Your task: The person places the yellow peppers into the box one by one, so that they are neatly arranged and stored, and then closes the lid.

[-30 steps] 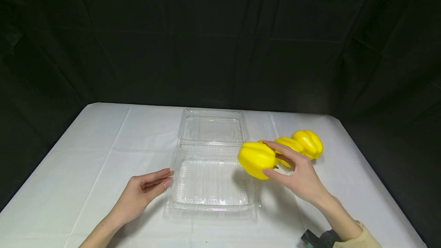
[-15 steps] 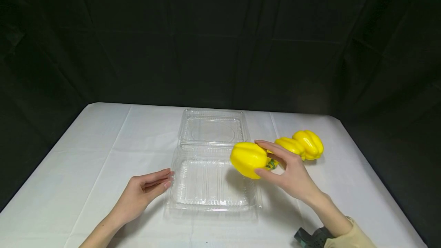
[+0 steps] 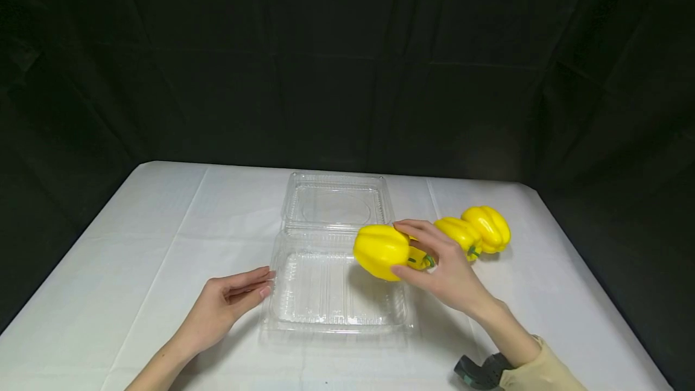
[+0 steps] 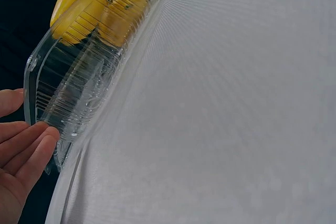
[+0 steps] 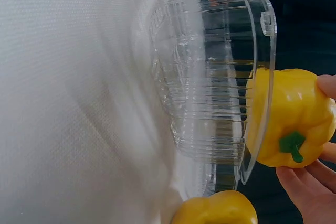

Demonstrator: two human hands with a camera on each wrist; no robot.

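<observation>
In the head view a clear plastic clamshell container [image 3: 315, 321] lies unfolded on the white table, its lid [image 3: 336, 198] laid back behind it. My left hand [image 3: 230, 303] holds the base's left rim, thumb and fingertips at its edge. My right hand [image 3: 447, 267] grips a yellow bell pepper [image 3: 380, 252] between thumb and fingers, over the right side of the base. The pepper's green stem [image 5: 292, 144] shows in the right wrist view. Through the clear wall in the left wrist view, a second yellow shape [image 4: 123, 17] appears beside the held pepper.
To the right lie three more yellow bell peppers: one partly behind my right hand, a middle pepper [image 3: 458, 235] and a far pepper [image 3: 487, 229]. A dark wrist device [image 3: 480, 373] sits at my right cuff. Black cloth [image 3: 347, 65] hangs behind the white table [image 3: 136, 246].
My right hand has carried the bell pepper leftward, farther over the container base. More of the peppers behind that hand now shows. The left hand and container have stayed about still.
</observation>
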